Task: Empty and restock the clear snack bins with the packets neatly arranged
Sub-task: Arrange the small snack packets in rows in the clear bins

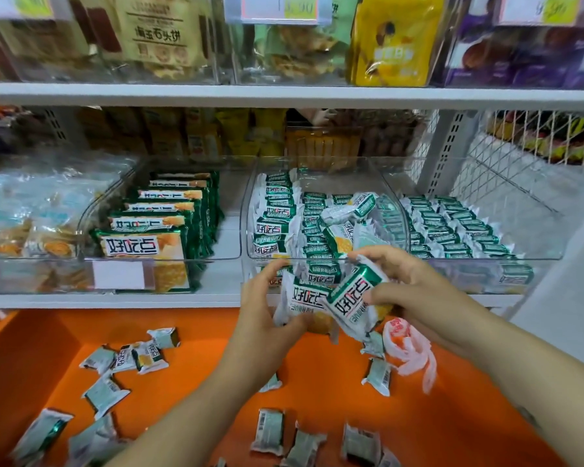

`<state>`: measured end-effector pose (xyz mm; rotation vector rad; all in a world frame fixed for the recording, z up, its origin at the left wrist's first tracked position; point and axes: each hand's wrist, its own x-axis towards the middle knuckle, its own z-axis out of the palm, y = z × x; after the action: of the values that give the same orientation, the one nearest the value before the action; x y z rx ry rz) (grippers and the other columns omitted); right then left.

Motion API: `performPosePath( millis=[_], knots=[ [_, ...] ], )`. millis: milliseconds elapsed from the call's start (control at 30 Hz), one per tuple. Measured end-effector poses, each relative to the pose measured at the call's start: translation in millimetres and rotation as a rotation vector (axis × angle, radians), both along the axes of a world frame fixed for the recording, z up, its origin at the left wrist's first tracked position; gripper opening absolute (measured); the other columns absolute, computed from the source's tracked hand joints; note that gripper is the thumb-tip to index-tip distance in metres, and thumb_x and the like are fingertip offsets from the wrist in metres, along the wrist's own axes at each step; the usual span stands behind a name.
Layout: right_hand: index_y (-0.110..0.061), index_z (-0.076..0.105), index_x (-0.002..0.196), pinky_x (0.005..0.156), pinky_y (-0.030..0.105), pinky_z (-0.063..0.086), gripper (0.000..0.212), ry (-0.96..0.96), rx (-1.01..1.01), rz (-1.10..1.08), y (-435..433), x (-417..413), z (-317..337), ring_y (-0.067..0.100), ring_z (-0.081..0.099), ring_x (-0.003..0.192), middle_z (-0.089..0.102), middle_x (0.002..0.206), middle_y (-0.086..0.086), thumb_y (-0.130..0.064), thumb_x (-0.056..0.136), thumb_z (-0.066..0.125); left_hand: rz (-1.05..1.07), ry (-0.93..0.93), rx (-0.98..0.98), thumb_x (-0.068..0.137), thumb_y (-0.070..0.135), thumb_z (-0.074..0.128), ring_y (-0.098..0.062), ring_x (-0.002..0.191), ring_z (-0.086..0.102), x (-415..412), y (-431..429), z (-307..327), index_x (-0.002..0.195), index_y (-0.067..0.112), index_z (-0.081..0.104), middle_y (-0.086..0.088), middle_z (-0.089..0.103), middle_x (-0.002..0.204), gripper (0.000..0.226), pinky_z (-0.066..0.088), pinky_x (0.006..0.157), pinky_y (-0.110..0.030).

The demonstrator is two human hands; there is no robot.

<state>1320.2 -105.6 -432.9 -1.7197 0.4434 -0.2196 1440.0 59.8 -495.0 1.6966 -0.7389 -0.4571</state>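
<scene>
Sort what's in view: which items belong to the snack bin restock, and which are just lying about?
Job: left hand, right hand, held packets, middle clear bin, loose packets on orange ledge.
Lying about: pink plastic bag, yellow pouch, wire basket.

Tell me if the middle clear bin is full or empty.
Partly full: the middle bin holds packed rows of packets at left, loose packets tumbled in its centre, and bare space behind.

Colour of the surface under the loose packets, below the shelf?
The surface is plain orange, no pattern; the head view shows it best.
</scene>
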Motion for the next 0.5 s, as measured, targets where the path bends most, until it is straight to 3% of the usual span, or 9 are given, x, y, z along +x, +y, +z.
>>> performPosePath(
  millis=[67, 133, 200, 267, 333, 400, 500],
  knots=[
    [-0.021, 0.061, 0.096, 0.063, 0.029, 0.052, 0.031, -0.048, 0.035, -0.022, 1.9, -0.6, -1.6, 0.018, 0.064, 0.076, 0.068, 0.093, 0.006, 0.002, 0.078, 0.069, -0.061, 0.174, -0.031, 0.083, 0.017, 0.074, -0.023, 0.115, 0.059, -2.3, -2.0, -0.8, 0.138, 0.037, 0.041, 0.004, 0.052, 0.135, 0.068, 0.053, 0.092, -0.042],
    [-0.021, 0.058, 0.092, 0.060, 0.025, 0.047, 0.034, -0.015, -0.035, -0.043, 5.7, -1.4, -5.4, 0.019, 0.056, 0.069, 0.063, 0.086, 0.015, -0.023, 0.065, 0.079, -0.126, 0.334, -0.097, 0.085, 0.004, 0.068, -0.025, 0.102, 0.067, -6.8, -3.9, 0.3, 0.130, 0.022, 0.053, -0.004, 0.067, 0.119, 0.050, 0.056, 0.087, -0.038],
    [-0.024, 0.058, 0.091, 0.058, 0.022, 0.037, 0.042, 0.044, -0.160, -0.039, 8.2, -0.8, -7.9, 0.015, 0.043, 0.064, 0.046, 0.073, 0.012, -0.041, 0.057, 0.077, -0.136, 0.434, -0.131, 0.086, -0.001, 0.064, -0.029, 0.097, 0.069, -9.7, -4.1, 1.2, 0.123, 0.018, 0.058, -0.008, 0.070, 0.112, 0.042, 0.056, 0.085, -0.036],
    [-0.024, 0.058, 0.091, 0.052, 0.018, 0.029, 0.037, 0.055, -0.221, -0.014, 8.2, -0.1, -7.7, 0.011, 0.035, 0.057, 0.040, 0.071, 0.005, -0.040, 0.063, 0.076, -0.144, 0.517, -0.156, 0.088, -0.007, 0.056, -0.032, 0.096, 0.069, -9.7, -1.9, 1.6, 0.121, 0.016, 0.059, -0.012, 0.070, 0.109, 0.040, 0.055, 0.086, -0.036],
    [-0.027, 0.059, 0.090, 0.050, 0.016, 0.031, 0.030, 0.065, -0.282, 0.012, 8.6, -0.5, -6.8, 0.010, 0.037, 0.058, 0.046, 0.074, 0.007, -0.036, 0.069, 0.077, -0.172, 0.578, -0.168, 0.090, -0.007, 0.050, -0.031, 0.102, 0.067, -8.1, 1.1, 3.7, 0.123, 0.015, 0.059, -0.013, 0.070, 0.111, 0.040, 0.055, 0.088, -0.036],
    [-0.030, 0.059, 0.087, 0.054, 0.014, 0.036, 0.024, 0.055, -0.339, 0.037, 9.4, -0.9, -8.7, 0.010, 0.044, 0.064, 0.054, 0.085, 0.017, -0.035, 0.071, 0.077, -0.206, 0.623, -0.185, 0.094, -0.001, 0.045, -0.029, 0.108, 0.064, -6.1, 4.0, 7.3, 0.123, 0.014, 0.059, -0.012, 0.068, 0.115, 0.036, 0.053, 0.092, -0.038],
    [-0.033, 0.059, 0.083, 0.055, 0.011, 0.036, 0.023, 0.021, -0.393, 0.045, 11.1, 0.9, -9.2, 0.006, 0.044, 0.062, 0.052, 0.085, 0.012, -0.034, 0.071, 0.078, -0.223, 0.555, -0.218, 0.089, 0.021, 0.057, -0.025, 0.110, 0.063, -4.8, 5.1, 9.3, 0.123, 0.014, 0.058, -0.010, 0.067, 0.119, 0.035, 0.052, 0.092, -0.036]
  ],
)
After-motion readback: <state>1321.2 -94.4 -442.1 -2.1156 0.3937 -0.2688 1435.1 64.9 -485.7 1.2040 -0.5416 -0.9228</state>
